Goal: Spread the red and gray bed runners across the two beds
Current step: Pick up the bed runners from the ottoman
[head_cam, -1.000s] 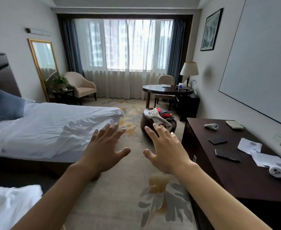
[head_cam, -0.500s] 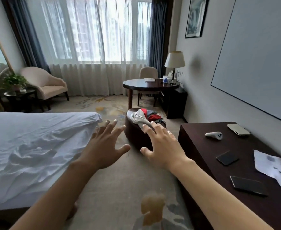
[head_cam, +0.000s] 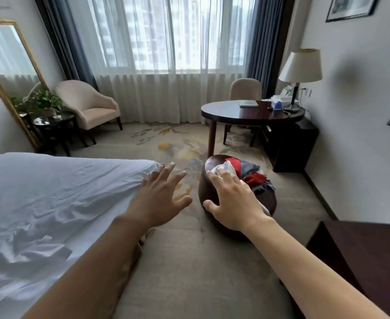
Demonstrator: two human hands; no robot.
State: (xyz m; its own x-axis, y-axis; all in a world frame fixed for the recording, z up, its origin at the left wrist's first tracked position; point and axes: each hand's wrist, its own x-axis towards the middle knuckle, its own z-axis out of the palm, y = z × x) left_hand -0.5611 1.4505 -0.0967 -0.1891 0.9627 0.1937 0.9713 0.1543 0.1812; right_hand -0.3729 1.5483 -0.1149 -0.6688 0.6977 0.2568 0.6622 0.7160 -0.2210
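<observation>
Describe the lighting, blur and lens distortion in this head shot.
Head view: daylight through the sheer curtains blows the window out; the lamp throws a soft shadow on the right wall; the wide lens bows the mirror frame and stretches both forearms; the left hand, right hand and the pile of runners look fairly sharp.
</observation>
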